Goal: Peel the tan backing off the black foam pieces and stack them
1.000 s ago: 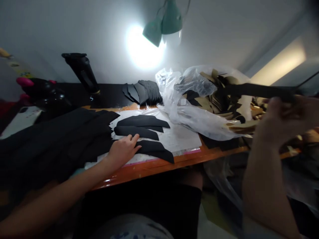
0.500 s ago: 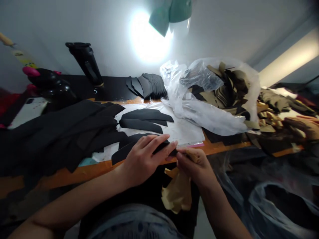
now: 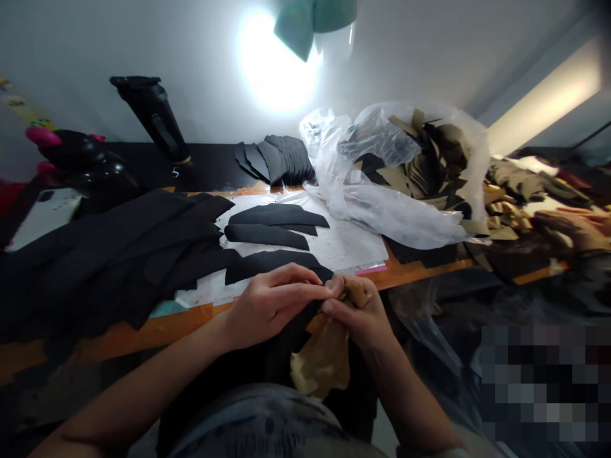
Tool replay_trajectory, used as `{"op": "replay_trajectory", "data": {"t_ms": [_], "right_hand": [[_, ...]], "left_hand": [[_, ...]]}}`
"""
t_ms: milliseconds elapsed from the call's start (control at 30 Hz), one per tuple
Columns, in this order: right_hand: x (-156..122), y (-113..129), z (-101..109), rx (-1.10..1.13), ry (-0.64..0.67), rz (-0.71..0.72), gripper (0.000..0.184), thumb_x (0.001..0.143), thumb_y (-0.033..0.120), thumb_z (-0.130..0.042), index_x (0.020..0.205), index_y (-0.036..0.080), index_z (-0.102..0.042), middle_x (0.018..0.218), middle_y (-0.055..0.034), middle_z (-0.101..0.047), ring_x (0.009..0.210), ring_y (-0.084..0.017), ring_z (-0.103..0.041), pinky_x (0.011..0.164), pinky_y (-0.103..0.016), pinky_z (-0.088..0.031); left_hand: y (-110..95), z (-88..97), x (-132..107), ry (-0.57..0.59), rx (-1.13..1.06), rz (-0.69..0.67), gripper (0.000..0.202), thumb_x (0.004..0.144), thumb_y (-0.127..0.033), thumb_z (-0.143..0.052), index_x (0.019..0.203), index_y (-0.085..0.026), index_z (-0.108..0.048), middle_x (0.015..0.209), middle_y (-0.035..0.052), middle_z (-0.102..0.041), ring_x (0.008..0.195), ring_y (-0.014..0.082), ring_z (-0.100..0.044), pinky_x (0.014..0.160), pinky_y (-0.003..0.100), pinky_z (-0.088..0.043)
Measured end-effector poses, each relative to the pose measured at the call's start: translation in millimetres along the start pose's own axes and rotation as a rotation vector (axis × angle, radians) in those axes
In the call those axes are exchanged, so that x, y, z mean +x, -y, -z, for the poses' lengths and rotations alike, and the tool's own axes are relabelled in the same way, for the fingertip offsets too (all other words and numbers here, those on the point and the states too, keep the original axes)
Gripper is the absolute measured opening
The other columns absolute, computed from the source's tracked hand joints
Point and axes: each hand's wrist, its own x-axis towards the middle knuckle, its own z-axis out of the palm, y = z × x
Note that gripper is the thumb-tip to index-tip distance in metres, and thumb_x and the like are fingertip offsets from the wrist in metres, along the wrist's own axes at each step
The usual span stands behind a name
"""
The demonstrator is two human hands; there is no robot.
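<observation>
My left hand (image 3: 272,305) pinches the end of a curved black foam-like cut piece (image 3: 267,266) at the table's front edge. My right hand (image 3: 356,312) meets it fingertip to fingertip and grips a crumpled tan paper strip (image 3: 324,359), which hangs down below the table edge. The paper's upper end sits against the black piece, partly hidden by my fingers. Two more black cut pieces (image 3: 267,236) lie on a white sheet (image 3: 344,245) just beyond my hands.
A large heap of black cut pieces (image 3: 109,254) covers the table's left side. At the back stand a stack of black pieces (image 3: 281,162) and a black cylinder (image 3: 153,117). A plastic bag (image 3: 382,210) holds tan and black scraps, and more scraps (image 3: 525,210) lie to the right.
My left hand has left the white sheet and taken a black piece. My right hand has come down from upper right, dropped the long black strip from view and holds tan paper.
</observation>
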Motion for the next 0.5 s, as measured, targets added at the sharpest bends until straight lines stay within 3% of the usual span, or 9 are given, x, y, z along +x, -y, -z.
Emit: {"op": "replay_trajectory", "data": {"t_ms": [100, 200, 300, 400, 500], "right_hand": [[1.8, -7.7, -8.5, 0.118, -0.025, -0.018, 0.049, 0.065, 0.043, -0.092, 0.068, 0.019, -0.05, 0.058, 0.0042, -0.052, 0.047, -0.007, -0.044, 0.045, -0.019, -0.038], [3.1, -15.8, -4.4, 0.252, -0.095, -0.047, 0.043, 0.08, 0.054, -0.078, 0.084, 0.023, -0.05, 0.058, 0.0071, -0.048, 0.037, -0.007, -0.034, 0.033, -0.019, -0.03], [1.7, -28.3, 20.5, 0.277, -0.336, -0.017, 0.037, 0.084, 0.055, -0.074, 0.088, 0.024, -0.053, 0.076, 0.0021, -0.061, 0.047, -0.01, -0.048, 0.031, -0.018, -0.032], [-5.4, -42.4, 55.5, 0.187, -0.603, -0.013, 0.031, 0.082, 0.05, -0.077, 0.087, 0.025, -0.059, 0.098, -0.0015, -0.068, 0.072, -0.014, -0.064, 0.044, -0.018, -0.048], [-17.4, -45.1, 82.7, -0.066, -0.698, 0.074, 0.029, 0.092, 0.054, -0.063, 0.088, 0.025, -0.061, 0.085, -0.0013, -0.066, 0.068, -0.015, -0.062, 0.055, -0.025, -0.057]], "left_hand": [[-1.1, -1.7, -4.8, -0.081, -0.046, 0.009, 0.026, 0.09, -0.004, -0.065, 0.111, -0.018, -0.071, 0.111, 0.0085, -0.07, 0.098, 0.0124, -0.07, 0.084, 0.022, -0.059], [4.8, 1.1, -14.8, -0.225, -0.092, 0.053, 0.023, 0.087, -0.002, -0.068, 0.103, -0.018, -0.072, 0.111, 0.0082, -0.071, 0.102, 0.0165, -0.071, 0.086, 0.027, -0.06], [17.1, 11.1, -27.4, -0.43, -0.177, 0.102, 0.017, 0.087, -0.005, -0.069, 0.096, -0.019, -0.071, 0.1, 0.0056, -0.072, 0.103, 0.0195, -0.07, 0.093, 0.035, -0.059], [28.8, 31.6, -38.1, -0.687, -0.289, 0.203, 0.011, 0.086, -0.014, -0.074, 0.092, -0.021, -0.069, 0.09, 0.0001, -0.069, 0.097, 0.0161, -0.068, 0.099, 0.037, -0.057], [33.9, 61.3, -42.9, -0.912, -0.49, 0.31, 0.023, 0.085, -0.018, -0.076, 0.105, -0.026, -0.07, 0.095, -0.0025, -0.067, 0.094, 0.0135, -0.067, 0.098, 0.037, -0.058]]}}
